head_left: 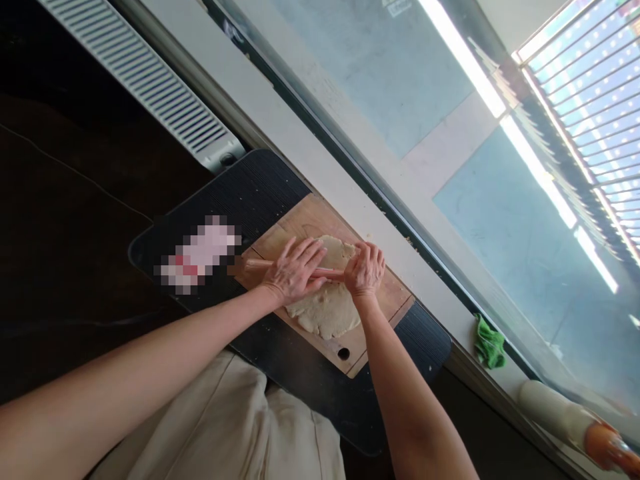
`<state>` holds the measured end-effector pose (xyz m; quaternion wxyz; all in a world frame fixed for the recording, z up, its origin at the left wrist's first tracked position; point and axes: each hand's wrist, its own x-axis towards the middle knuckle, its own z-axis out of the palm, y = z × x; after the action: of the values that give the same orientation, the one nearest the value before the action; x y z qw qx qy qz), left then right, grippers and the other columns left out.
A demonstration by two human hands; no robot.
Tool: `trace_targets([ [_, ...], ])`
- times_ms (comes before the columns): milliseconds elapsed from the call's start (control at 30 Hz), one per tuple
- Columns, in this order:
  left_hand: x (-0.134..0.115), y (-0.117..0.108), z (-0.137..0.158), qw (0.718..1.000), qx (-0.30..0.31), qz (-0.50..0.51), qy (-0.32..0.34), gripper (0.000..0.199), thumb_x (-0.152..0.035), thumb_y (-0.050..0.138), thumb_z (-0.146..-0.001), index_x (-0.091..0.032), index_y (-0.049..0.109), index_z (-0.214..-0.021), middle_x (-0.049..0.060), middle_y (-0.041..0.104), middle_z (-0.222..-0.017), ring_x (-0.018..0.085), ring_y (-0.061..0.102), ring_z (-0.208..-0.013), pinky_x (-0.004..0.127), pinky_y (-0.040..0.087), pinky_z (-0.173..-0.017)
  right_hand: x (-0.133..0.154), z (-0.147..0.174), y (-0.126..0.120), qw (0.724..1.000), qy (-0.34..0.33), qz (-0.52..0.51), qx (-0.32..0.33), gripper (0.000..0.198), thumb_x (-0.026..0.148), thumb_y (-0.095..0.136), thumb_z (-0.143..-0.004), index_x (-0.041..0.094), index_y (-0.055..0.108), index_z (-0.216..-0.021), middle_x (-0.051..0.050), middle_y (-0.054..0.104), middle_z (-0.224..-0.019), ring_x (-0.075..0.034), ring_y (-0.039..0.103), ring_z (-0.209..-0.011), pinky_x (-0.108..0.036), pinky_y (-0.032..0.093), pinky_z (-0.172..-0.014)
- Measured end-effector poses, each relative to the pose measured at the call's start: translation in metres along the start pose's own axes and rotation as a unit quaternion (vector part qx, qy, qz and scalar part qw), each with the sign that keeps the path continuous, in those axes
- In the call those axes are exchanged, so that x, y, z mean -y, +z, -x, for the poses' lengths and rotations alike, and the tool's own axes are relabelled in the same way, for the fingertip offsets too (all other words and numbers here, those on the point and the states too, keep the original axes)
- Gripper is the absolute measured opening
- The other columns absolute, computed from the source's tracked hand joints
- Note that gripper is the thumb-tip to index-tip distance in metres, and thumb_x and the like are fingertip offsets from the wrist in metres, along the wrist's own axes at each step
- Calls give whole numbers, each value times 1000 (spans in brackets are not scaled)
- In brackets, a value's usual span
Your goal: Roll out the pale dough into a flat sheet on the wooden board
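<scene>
Rolling step in hand. Flat pale dough round (327,308) lies mid wooden board (370,337). Left hand (295,270) and right hand (365,269) press palms-down, fingers loosely curled, on thin wooden rolling pin (260,264) across the dough's far half. Judgement: next stroke needs even pressure.

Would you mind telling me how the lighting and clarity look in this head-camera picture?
Head view: strong glare on the window washes out the upper right; the floor at left is very dark; a pixelated patch hides something on the black mat; hands, left hand and right hand, and dough are evenly lit.
</scene>
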<state>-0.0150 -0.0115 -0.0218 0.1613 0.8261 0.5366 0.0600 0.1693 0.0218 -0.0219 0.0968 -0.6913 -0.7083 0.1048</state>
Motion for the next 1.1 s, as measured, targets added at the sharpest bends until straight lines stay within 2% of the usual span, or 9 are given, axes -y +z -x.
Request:
trace_targets([
  [100,8,-2,-21,999,-13,-2,-31,62,-52,40,-88,-17,43,-139,12,33,-151,30,24,-140,54,10,-116,3,-26,2,1000,11,-6,-10,33,15,39,-85,18,53,-115,-11,54,-115,-25,45,-108,-37,33,-93],
  [167,9,-3,-26,999,-19,-2,-45,61,-51,40,-88,-17,43,-139,12,32,-152,30,23,-140,54,9,-116,4,-31,2,1000,11,-8,-9,34,15,38,-85,17,52,-117,-11,54,-116,-25,45,-108,-37,33,-94],
  [367,-10,4,15,1000,5,5,-9,58,-43,39,-90,-18,38,-142,10,32,-152,27,21,-142,51,11,-117,-2,21,-1,1000,15,-9,16,31,21,39,-87,21,55,-114,-8,54,-119,-24,46,-109,-37,33,-95],
  [433,-11,5,18,1000,9,4,4,59,-42,37,-90,-16,37,-143,10,32,-152,26,21,-142,50,11,-117,-3,26,-1,1000,15,-12,24,32,22,40,-87,21,55,-115,-9,54,-120,-24,46,-109,-37,33,-95],
  [600,5,2,-12,1000,-6,-7,-6,59,-45,39,-89,-18,39,-141,10,32,-152,28,24,-141,54,11,-116,2,-9,1,1000,26,-3,-3,33,20,39,-87,19,54,-116,-10,53,-119,-25,45,-109,-39,33,-94],
  [700,5,4,-16,1000,-21,-10,-11,60,-48,41,-88,-18,40,-140,11,32,-152,30,25,-140,55,11,-115,1,-11,6,999,30,-14,-28,34,19,40,-86,18,52,-118,-11,53,-120,-25,45,-110,-40,34,-94],
  [833,-14,9,26,999,-19,0,36,61,-44,42,-89,-14,36,-142,13,34,-151,29,25,-141,52,13,-116,-7,40,11,997,33,-50,-55,31,17,39,-88,17,55,-115,-11,54,-119,-23,45,-111,-40,34,-98],
  [967,-25,8,72,996,2,5,88,56,-25,43,-88,-15,35,-143,12,41,-146,25,33,-136,46,20,-116,-17,99,4,997,-3,-54,-49,29,18,39,-91,16,57,-114,-11,56,-120,-21,44,-117,-41,32,-103],
  [1100,-11,-5,71,996,16,-9,86,43,-15,44,-85,-20,53,-127,9,61,-121,24,52,-112,47,32,-107,-22,129,-12,997,-65,-30,-21,31,18,45,-89,20,56,-118,-8,57,-120,-22,45,-118,-42,31,-105],
])
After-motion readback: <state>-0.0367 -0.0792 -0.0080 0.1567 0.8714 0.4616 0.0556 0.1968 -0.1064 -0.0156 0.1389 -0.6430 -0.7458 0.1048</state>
